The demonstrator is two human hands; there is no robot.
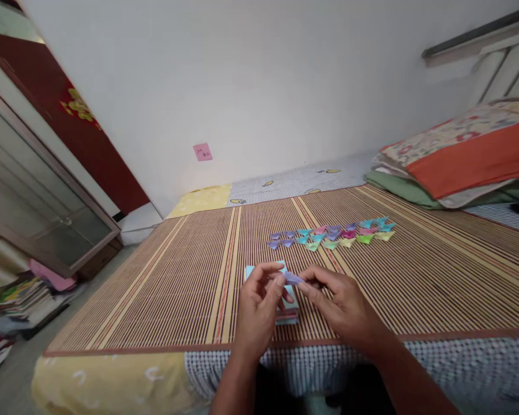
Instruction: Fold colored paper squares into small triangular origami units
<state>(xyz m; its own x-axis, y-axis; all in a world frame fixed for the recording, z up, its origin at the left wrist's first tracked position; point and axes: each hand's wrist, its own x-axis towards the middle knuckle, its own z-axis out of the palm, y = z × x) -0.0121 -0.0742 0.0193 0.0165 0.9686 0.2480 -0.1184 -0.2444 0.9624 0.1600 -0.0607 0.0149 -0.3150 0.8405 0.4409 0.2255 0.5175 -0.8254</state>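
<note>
Between my two hands is a small folded piece of purple paper [293, 278]. The thumb and fingers of my left hand [262, 300] pinch its left end. On its right end the thumb and forefinger of my right hand [335, 294] are closed. Under my left hand lies a stack of square paper sheets [290, 317], light blue on top and partly covered by the fingers. Beyond my hands, several small folded paper boats [331, 244] stand in rows on the mat, in purple, blue, pink, green and yellow.
A striped bamboo mat [164, 288] covers the bed. Folded quilts [467, 155] are piled at the right, near the white wall [259, 86]. At the left stand a glass-door cabinet [47, 190] and, low down, a pile of books [19, 297].
</note>
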